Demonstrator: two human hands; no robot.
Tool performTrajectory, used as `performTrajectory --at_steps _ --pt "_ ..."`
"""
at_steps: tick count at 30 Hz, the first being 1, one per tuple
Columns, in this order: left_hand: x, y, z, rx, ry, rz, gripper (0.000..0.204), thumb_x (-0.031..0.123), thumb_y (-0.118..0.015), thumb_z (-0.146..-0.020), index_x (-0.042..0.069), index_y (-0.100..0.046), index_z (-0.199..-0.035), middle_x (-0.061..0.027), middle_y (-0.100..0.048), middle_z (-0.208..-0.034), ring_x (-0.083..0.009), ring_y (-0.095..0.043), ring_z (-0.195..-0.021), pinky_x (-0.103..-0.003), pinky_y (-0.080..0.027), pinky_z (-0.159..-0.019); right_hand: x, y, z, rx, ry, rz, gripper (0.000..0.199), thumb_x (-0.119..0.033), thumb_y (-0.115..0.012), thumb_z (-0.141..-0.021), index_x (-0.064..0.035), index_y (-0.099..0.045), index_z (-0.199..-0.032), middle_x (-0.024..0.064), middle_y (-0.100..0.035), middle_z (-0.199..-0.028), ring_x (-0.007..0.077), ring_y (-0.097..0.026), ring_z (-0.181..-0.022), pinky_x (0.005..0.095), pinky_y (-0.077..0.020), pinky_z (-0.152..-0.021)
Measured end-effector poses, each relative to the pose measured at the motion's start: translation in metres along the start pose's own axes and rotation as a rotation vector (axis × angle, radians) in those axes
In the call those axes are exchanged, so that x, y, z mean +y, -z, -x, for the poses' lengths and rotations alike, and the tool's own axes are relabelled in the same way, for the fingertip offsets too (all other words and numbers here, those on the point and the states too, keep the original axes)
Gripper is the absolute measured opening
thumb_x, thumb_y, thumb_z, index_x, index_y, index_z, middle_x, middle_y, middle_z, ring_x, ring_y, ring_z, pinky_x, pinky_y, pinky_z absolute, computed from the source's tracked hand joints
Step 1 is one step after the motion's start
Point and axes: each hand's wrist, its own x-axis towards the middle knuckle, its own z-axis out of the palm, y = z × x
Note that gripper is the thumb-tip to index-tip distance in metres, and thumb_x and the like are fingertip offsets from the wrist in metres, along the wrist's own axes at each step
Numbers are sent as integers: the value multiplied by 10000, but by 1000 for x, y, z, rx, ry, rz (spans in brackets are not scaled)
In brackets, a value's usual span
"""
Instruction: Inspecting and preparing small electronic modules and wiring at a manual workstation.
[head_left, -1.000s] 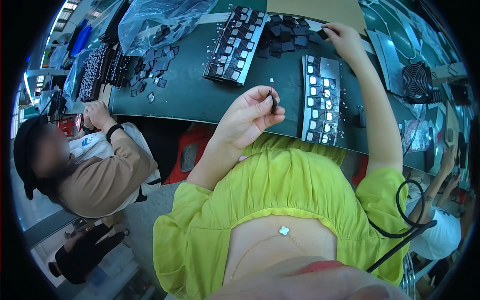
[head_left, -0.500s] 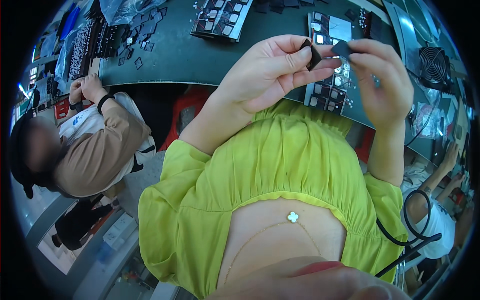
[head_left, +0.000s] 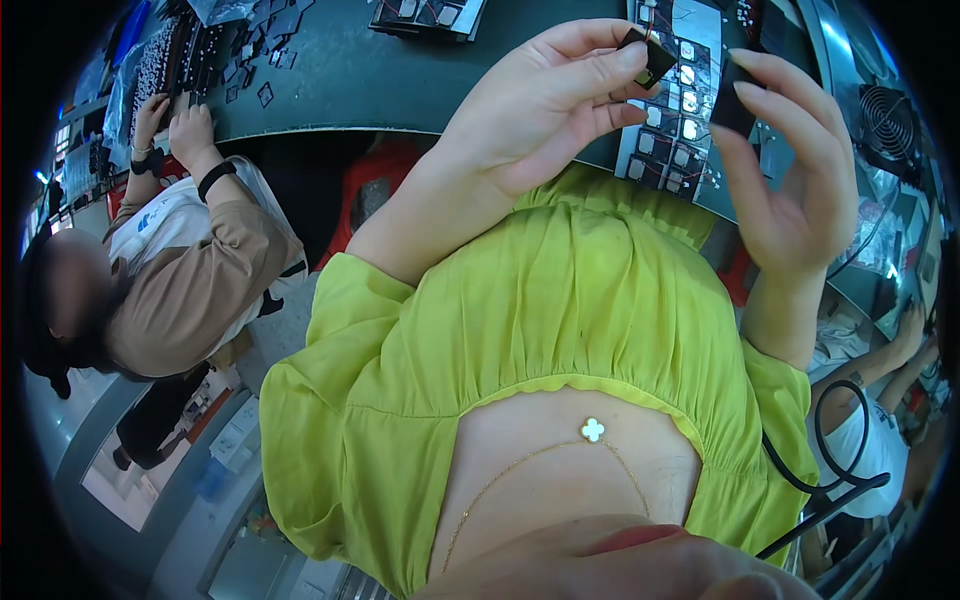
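Observation:
Between the thumb and fingers of my left hand (head_left: 550, 110) is a small black square frame (head_left: 655, 62), tilted. My right hand (head_left: 800, 170) pinches a thin, dark, flat square piece (head_left: 737, 100) by its edge. The two pieces are apart. Beneath and between my hands lies a board (head_left: 712, 40) carrying rows of small black square units (head_left: 688, 102) with pale square centres and thin red wires. My left fingertips cover part of that board.
On the green table (head_left: 340, 80), loose black square pieces (head_left: 265, 95) lie at the left, and another loaded board (head_left: 428, 14) sits at the back. A round black fan (head_left: 888, 122) stands at the right. A co-worker (head_left: 200, 270) sits at my left; a black cable (head_left: 840, 480) loops at my right.
My hands have moved farther apart and slightly up in the picture. The dark piece in my right hand has turned and shows more of its face. The co-worker's hands have separated.

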Motion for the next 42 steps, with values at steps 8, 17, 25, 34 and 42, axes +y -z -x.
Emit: performTrajectory --at_steps 8,17,25,34,42 --pt "2 -1 -1 83 12 57 235 36 -559 -866 -23 -544 -1093 -95 -608 -914 -137 -594 -754 -219 -512 -699 -5 -27 -15 -61 84 440 283 -46 -717 -679 -90 -618 -940 42 -628 -1046 201 -549 -926 269 -455 -814" --pt "22 5 3 23 79 140 225 79 -594 -854 -27 -587 -1052 -105 -613 -898 -165 -604 -754 -287 -531 -744 9 -38 -27 -67 168 259 297 -19 -703 -697 -69 -602 -973 71 -620 -1057 207 -551 -943 277 -458 -818" --pt "23 12 4 -8 93 182 233 84 -608 -847 -35 -596 -1047 -105 -610 -891 -169 -601 -755 -297 -531 -751 21 -34 -28 -43 204 125 310 4 -690 -714 -50 -588 -1002 97 -613 -1067 211 -554 -958 284 -461 -821" --pt "18 7 -5 -10 80 154 236 80 -620 -838 -38 -606 -1042 -114 -607 -900 -175 -594 -778 -294 -528 -761 48 -17 -13 -102 123 99 319 0 -687 -728 -47 -590 -1028 102 -612 -1078 222 -557 -994 290 -461 -856" --pt "17 2 -10 15 -9 122 236 76 -616 -840 -39 -605 -1046 -108 -607 -866 -168 -589 -771 -281 -526 -749 50 -14 -19 -190 209 268 299 -16 -690 -736 -51 -603 -1020 97 -616 -1095 219 -560 -1016 285 -457 -888"
